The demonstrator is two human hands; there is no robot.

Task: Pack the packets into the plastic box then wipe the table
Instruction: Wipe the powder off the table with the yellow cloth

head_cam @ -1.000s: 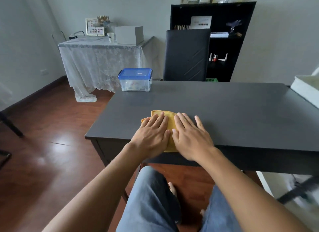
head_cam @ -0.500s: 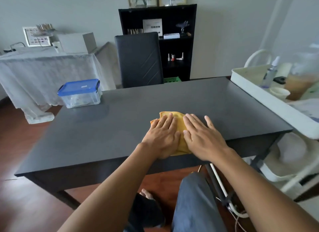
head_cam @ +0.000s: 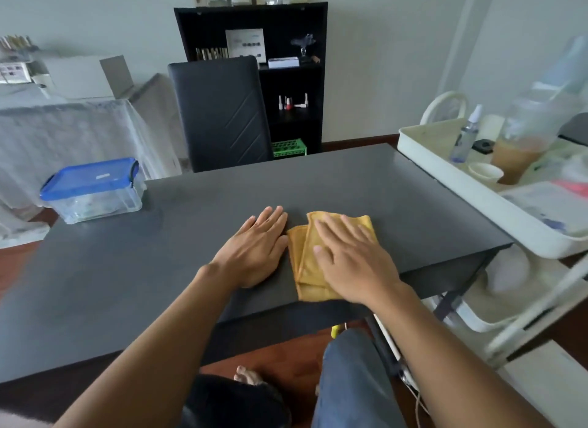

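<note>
A folded yellow cloth (head_cam: 304, 262) lies on the dark grey table (head_cam: 159, 268) near its front right edge. My right hand (head_cam: 350, 259) presses flat on the cloth with fingers spread. Just left of the cloth, my left hand (head_cam: 257, 246) rests flat on the bare tabletop, not touching the cloth. A clear plastic box (head_cam: 95, 192) with a blue lid clipped shut stands at the table's far left corner; packets show faintly through its wall.
A black chair (head_cam: 219, 112) stands behind the table, a black shelf unit (head_cam: 286, 77) behind that. A white trolley (head_cam: 477, 189) with a spray bottle, cups and papers stands against the table's right edge. A cloth-covered side table (head_cam: 63, 125) is at left.
Both hands were on the cloth together. The cloth has slid rightward under my right hand, and my left hand has come off it onto the bare table. My view has turned right.
</note>
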